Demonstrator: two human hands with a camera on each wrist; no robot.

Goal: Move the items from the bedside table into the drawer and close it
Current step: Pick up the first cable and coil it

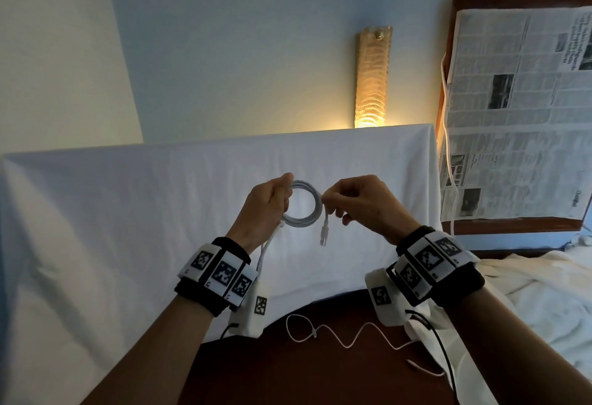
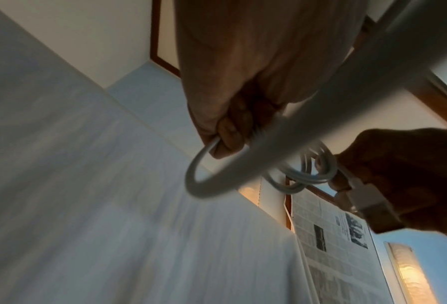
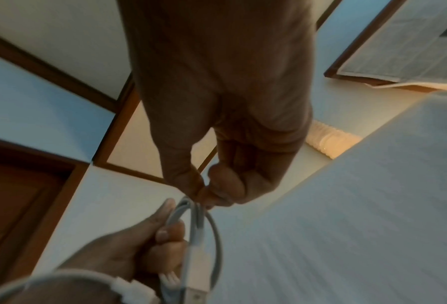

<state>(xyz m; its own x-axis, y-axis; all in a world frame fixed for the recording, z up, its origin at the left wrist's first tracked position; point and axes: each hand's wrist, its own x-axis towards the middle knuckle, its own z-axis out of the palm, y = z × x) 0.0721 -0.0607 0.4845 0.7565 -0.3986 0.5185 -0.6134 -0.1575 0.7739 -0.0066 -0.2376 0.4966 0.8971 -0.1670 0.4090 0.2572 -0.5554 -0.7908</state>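
Observation:
A white charging cable (image 1: 305,205) is wound into a round coil and held up in the air in front of a white cloth-covered panel. My left hand (image 1: 272,202) grips the coil's left side, fingers curled through the loop (image 2: 227,142). My right hand (image 1: 355,199) pinches the coil's right side between thumb and fingers (image 3: 212,193). The cable's USB plug (image 1: 323,237) dangles below that pinch. A loose end hangs down past my left wrist. A second thin white cable (image 1: 336,335) lies in loose curves on the dark wooden bedside table (image 1: 288,369) below my hands.
The white cloth-covered panel (image 1: 160,212) stands behind the table. A lit wall lamp (image 1: 371,77) glows above it. A wood-framed board covered with newspaper (image 1: 519,109) is at the right, with a white cord (image 1: 447,135) hanging beside it. Rumpled white bedding (image 1: 544,302) lies at lower right.

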